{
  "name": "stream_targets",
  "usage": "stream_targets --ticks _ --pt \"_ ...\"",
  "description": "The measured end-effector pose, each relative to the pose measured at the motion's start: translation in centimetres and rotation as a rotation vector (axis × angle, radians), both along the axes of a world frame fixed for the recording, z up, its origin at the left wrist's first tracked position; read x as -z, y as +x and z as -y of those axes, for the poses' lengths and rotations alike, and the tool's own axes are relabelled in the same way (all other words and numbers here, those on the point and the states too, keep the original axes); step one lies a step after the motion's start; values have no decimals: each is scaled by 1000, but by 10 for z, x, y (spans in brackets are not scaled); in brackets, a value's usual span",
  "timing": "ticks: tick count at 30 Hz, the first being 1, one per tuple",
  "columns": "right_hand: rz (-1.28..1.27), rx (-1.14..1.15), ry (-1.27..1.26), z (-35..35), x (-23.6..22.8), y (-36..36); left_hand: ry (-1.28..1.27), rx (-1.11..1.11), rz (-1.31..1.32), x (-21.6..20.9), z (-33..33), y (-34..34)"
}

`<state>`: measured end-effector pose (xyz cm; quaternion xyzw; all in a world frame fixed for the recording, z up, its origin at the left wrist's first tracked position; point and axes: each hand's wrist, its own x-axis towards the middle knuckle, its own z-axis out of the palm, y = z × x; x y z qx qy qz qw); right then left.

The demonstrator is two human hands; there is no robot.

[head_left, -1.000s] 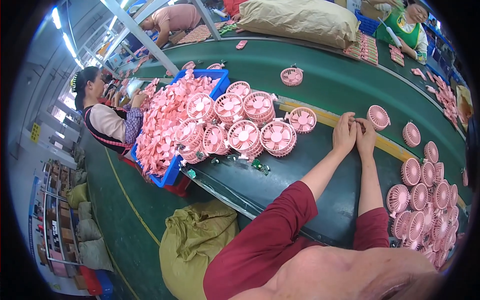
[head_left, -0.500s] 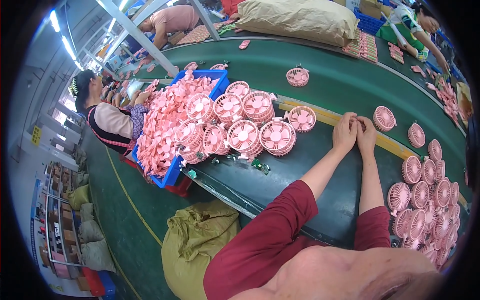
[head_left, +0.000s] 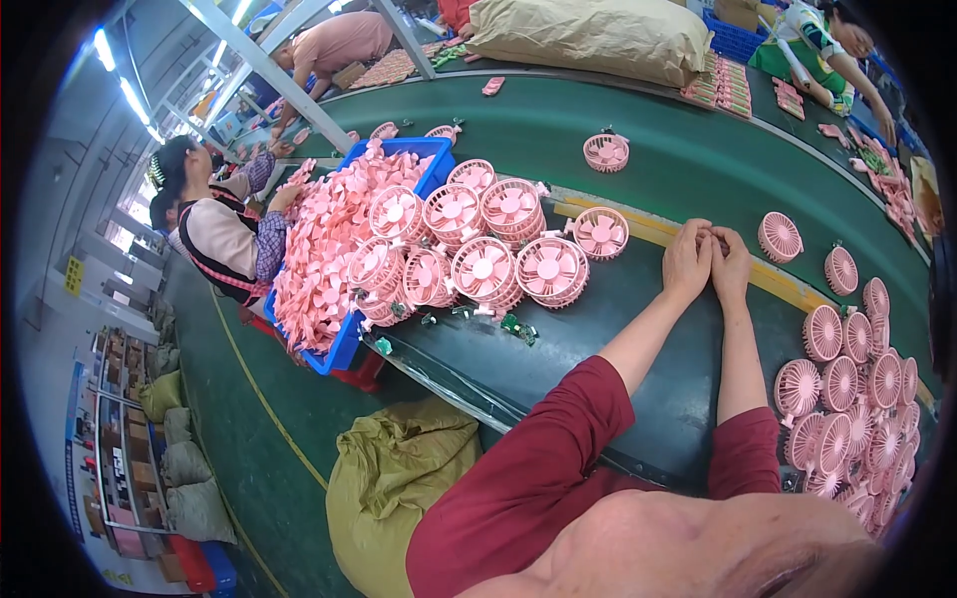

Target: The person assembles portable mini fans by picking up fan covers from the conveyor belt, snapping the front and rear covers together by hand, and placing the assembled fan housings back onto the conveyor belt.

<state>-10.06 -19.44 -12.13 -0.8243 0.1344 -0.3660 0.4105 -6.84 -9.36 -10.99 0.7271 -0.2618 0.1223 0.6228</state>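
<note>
Over the dark table [head_left: 623,309], left hand [head_left: 687,263] and right hand [head_left: 732,265] touch, any grip hidden, near a pink fan [head_left: 781,237], likely light, stiff, brittle, best held by its rim.

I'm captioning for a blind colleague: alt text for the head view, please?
A person's left hand and right hand meet over a dark worktable, anything between them hidden. Toward the left, bladed pink fan housings sit beside a blue bin of loose pink blades; toward the right, more pink round housings are piled.
</note>
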Motion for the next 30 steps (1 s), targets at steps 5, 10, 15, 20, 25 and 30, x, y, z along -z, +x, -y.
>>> stream_targets --ticks 5,10,15,20,25,30 --pt "1 -4 -1 0 0 0 5 -5 2 0 0 0" --pt "-7 3 10 0 -1 0 8 -2 5 0 0 0" --pt "7 -6 24 3 6 4 9 0 8 1 0 1" --pt "9 4 14 3 6 3 15 -5 5 0 1 0" --pt "17 0 -2 4 7 3 7 -3 -5 -1 0 -1" --pt "0 0 7 3 6 2 13 3 -9 -2 0 0"
